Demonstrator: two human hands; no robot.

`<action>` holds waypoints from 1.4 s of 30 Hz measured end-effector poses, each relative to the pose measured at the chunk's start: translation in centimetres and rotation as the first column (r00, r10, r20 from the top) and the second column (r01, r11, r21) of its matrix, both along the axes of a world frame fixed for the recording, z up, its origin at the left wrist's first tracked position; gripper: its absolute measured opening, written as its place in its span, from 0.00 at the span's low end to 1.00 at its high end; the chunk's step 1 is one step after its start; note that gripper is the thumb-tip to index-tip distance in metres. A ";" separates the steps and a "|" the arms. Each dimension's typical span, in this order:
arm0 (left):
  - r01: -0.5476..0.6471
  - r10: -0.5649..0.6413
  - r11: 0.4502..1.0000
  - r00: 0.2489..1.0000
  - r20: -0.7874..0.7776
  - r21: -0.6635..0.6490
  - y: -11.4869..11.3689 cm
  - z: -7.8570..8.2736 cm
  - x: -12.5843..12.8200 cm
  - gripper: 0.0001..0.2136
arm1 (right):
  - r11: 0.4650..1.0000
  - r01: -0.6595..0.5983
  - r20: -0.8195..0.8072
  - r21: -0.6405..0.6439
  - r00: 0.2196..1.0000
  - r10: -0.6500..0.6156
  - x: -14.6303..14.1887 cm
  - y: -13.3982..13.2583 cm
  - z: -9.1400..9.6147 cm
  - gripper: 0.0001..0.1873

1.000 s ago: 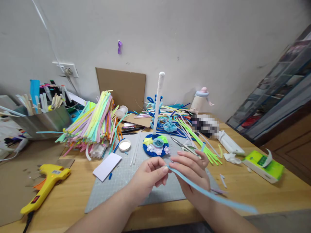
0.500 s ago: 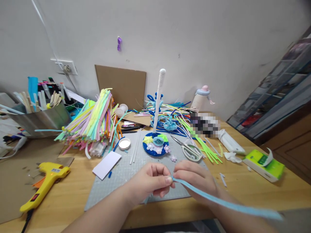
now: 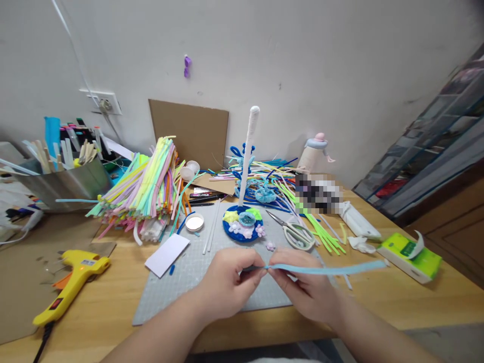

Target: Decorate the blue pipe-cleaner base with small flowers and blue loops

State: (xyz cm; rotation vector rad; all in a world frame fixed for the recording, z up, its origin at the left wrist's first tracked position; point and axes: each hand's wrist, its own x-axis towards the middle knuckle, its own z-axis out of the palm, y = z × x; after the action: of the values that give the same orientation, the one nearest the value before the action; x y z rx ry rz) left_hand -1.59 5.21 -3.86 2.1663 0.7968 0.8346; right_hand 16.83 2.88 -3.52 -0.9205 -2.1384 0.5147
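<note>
free end of the light-blue strip (image 3: 336,270) swung up since last frame: long axis now near level, pointing right, pinched end over the cutting mat (image 3: 185,266). left hand (image 3: 231,280) and right hand (image 3: 312,285) pinch it, fingertips close. probably twisting; next calls for firm pinches. blue base (image 3: 232,234) beyond.

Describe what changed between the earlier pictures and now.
The free end of the light blue strip swung up from drooping to nearly level. The right hand drew back, fully uncovering the scissors. Left hand still pinches the strip; scissors and glue gun stayed.
</note>
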 end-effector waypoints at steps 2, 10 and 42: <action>0.006 0.009 0.981 0.997 -0.072 0.196 0.1 -0.4 -0.2 0.08 | 0.977 0.042 -0.140 -0.210 0.988 -0.072 -0.7 -0.2 -0.2 0.08; 0.006 0.074 0.838 0.989 -0.125 0.545 0.0 -1.1 -0.8 0.09 | 0.334 -0.430 -0.526 -0.839 0.799 -0.291 -1.3 0.1 0.0 0.11; 0.006 0.003 0.965 0.999 0.035 -0.261 0.2 0.3 0.2 0.07 | 0.946 -0.178 0.333 0.273 0.940 0.080 1.3 1.6 -0.3 0.10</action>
State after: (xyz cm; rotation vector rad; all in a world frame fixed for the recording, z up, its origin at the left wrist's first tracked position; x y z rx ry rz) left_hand -1.34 5.45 -3.58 1.9148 0.8378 0.7207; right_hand 18.13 4.52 -3.79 -0.7294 -2.4953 0.0973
